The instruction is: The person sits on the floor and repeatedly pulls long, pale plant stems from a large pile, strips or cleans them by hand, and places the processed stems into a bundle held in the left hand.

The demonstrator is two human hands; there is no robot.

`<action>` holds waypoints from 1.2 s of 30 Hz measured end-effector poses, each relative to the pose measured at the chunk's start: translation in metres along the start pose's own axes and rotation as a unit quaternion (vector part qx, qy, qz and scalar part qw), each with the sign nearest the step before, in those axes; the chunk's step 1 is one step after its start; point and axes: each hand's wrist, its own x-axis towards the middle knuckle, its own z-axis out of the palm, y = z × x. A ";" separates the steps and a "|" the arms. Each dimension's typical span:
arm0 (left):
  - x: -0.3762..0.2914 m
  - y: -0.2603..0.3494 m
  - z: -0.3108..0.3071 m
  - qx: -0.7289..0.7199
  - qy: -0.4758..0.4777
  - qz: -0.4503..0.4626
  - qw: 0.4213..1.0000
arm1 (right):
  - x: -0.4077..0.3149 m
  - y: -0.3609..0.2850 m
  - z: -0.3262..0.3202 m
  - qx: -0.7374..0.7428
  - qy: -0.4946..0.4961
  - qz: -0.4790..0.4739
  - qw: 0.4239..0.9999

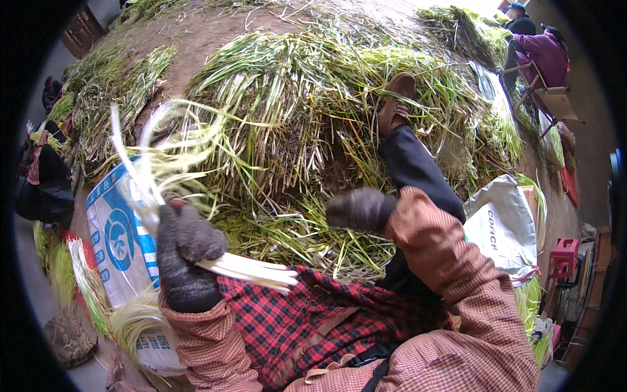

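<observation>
My left hand (196, 240), in a dark grey knit glove, grips a bundle of blanched leafy stalks (250, 270). The white stalk ends point right over my lap, while the pale leaves (181, 132) fan out beyond the hand and blur. My right hand (360, 209), also in a dark glove, hangs near the front of a big heap of green leafy stalks (294, 108). Motion blur hides its fingers, and no held stalk shows in it. Loose leaves and trimmings (303, 235) lie below the heap. A red and black checked cloth (294, 323) covers my lap.
A blue and white printed sack (115, 235) and pale stalks (132, 313) are at my left. At right are a white sack (504, 225) and a pink object (564, 255). My shoe (399, 93) rests against the heap. Other people sit at far right (543, 54) and far left (46, 181).
</observation>
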 end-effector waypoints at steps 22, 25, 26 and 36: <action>-0.001 -0.024 -0.047 -0.061 0.200 -0.102 0.973 | 0.153 0.137 0.049 0.201 0.113 0.350 0.908; 0.000 -0.027 -0.046 -0.072 0.183 -0.105 0.975 | 0.135 0.140 0.042 -0.088 0.018 0.246 0.965; 0.000 -0.028 -0.047 -0.061 0.182 -0.105 0.976 | 0.132 0.140 0.041 -0.092 0.004 0.229 0.969; 0.006 -0.038 -0.056 -0.066 0.140 -0.112 0.982 | 0.065 0.084 -0.004 0.081 0.188 -0.079 0.976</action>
